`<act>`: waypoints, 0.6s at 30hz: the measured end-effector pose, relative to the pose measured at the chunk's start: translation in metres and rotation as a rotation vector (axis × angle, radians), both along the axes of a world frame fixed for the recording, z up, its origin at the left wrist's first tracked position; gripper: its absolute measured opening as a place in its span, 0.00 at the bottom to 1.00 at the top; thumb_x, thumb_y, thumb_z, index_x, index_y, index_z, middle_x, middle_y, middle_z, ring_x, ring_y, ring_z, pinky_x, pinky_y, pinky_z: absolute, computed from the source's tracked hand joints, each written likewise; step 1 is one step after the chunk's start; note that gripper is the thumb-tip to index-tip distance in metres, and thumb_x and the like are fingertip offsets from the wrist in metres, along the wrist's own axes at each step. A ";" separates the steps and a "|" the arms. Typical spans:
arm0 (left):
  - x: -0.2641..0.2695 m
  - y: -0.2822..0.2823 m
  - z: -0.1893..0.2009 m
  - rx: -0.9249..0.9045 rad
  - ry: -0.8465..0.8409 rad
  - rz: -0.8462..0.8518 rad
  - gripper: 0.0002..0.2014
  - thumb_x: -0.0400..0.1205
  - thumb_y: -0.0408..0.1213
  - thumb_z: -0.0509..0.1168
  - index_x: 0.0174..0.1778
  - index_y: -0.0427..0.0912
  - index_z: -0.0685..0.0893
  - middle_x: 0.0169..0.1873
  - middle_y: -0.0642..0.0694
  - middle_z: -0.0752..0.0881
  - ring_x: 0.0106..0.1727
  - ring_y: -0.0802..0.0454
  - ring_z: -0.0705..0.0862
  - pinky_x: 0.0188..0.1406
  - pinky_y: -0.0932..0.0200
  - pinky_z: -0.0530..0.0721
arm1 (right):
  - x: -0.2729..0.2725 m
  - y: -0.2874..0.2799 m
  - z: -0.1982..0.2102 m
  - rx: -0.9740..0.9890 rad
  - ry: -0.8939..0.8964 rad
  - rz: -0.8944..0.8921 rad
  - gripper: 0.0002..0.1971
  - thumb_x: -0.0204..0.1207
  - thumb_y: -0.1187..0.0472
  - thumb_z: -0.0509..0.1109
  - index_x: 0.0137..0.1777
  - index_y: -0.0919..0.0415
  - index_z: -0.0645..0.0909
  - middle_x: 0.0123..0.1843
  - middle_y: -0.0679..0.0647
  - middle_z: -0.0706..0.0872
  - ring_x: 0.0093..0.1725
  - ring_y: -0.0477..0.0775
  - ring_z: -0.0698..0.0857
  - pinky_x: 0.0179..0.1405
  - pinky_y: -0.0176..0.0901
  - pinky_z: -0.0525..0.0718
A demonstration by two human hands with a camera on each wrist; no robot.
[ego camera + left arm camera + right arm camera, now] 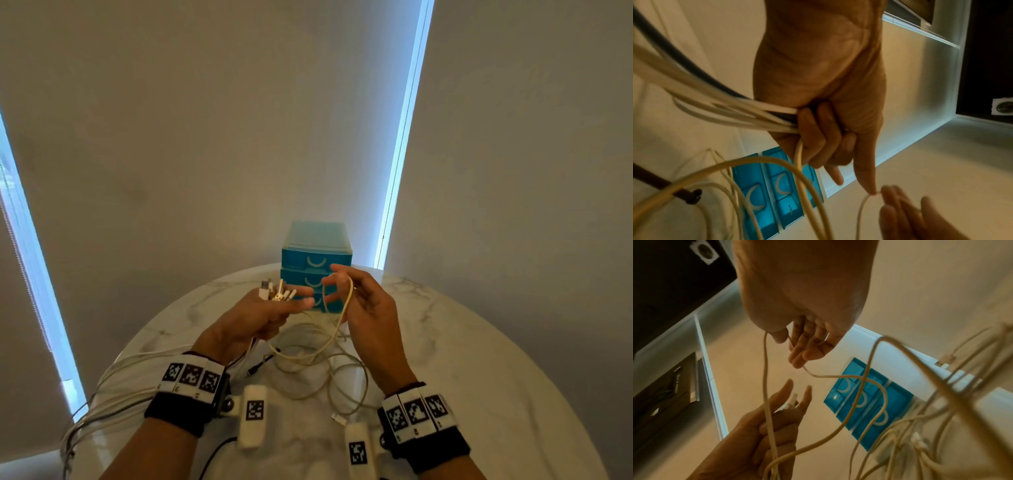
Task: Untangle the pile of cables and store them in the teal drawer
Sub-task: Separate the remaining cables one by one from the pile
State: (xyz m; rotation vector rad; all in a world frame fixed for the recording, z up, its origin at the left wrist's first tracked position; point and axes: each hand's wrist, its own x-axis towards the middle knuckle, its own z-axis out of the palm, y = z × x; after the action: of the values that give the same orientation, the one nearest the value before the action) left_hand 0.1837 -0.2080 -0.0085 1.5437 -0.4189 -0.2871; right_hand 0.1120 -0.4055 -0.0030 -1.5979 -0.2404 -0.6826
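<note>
A teal three-drawer unit (317, 260) stands at the back of the table, all drawers pushed in. In front of it my left hand (291, 303) grips a bundle of white cables with a black one (748, 113); their plugs (277, 293) stick up out of the fist, and two fingers point toward the right hand. My right hand (337, 284) holds a cream cable (347, 301) looped between thumb and curled fingers (807, 344). That cable hangs down into a loose tangle of cables (318, 370) on the table. The teal drawers (869, 402) show behind the hanging loops.
The round white marble table (479, 342) carries everything. Several white cables (113, 387) trail over its left edge. A black plug (255, 370) and a white connector (339, 418) lie near my wrists. Window blinds stand behind the table.
</note>
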 end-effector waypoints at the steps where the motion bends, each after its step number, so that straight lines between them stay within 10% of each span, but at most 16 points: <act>1: -0.001 -0.002 -0.001 0.054 -0.006 -0.042 0.12 0.79 0.43 0.82 0.58 0.52 0.95 0.26 0.51 0.72 0.25 0.57 0.63 0.23 0.62 0.62 | -0.002 0.002 0.003 0.003 -0.015 0.036 0.14 0.90 0.50 0.68 0.70 0.51 0.88 0.59 0.49 0.94 0.55 0.51 0.94 0.49 0.40 0.90; 4: -0.013 -0.009 0.002 0.145 -0.054 -0.098 0.02 0.82 0.49 0.79 0.48 0.59 0.96 0.28 0.50 0.77 0.26 0.58 0.67 0.24 0.63 0.65 | -0.006 0.007 0.005 0.043 -0.011 0.130 0.16 0.88 0.53 0.69 0.72 0.54 0.88 0.62 0.51 0.93 0.61 0.49 0.92 0.55 0.40 0.92; 7: -0.013 -0.013 0.001 0.144 -0.136 -0.083 0.14 0.86 0.55 0.73 0.50 0.47 0.94 0.32 0.48 0.84 0.25 0.56 0.68 0.23 0.62 0.64 | -0.001 0.001 -0.001 -0.027 0.000 0.123 0.17 0.89 0.57 0.73 0.76 0.46 0.85 0.69 0.49 0.90 0.67 0.46 0.89 0.60 0.38 0.91; 11: -0.007 -0.005 0.004 -0.089 -0.145 -0.030 0.15 0.89 0.50 0.69 0.52 0.41 0.90 0.38 0.43 0.86 0.22 0.57 0.63 0.21 0.60 0.56 | 0.009 -0.011 -0.018 -0.132 0.327 0.157 0.25 0.81 0.73 0.74 0.71 0.45 0.85 0.58 0.54 0.86 0.51 0.48 0.89 0.46 0.34 0.89; 18: -0.006 0.004 0.007 -0.306 -0.094 -0.131 0.11 0.92 0.44 0.64 0.55 0.40 0.87 0.40 0.43 0.85 0.20 0.59 0.59 0.21 0.58 0.52 | 0.021 0.002 -0.044 -0.300 0.411 0.214 0.19 0.82 0.49 0.81 0.71 0.41 0.84 0.52 0.53 0.94 0.49 0.52 0.94 0.54 0.48 0.94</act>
State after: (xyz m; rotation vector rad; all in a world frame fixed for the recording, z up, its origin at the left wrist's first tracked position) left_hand 0.1782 -0.2040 -0.0011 1.2356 -0.6101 -0.2401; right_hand 0.1327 -0.4039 -0.0473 -1.9252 -0.2116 -0.1475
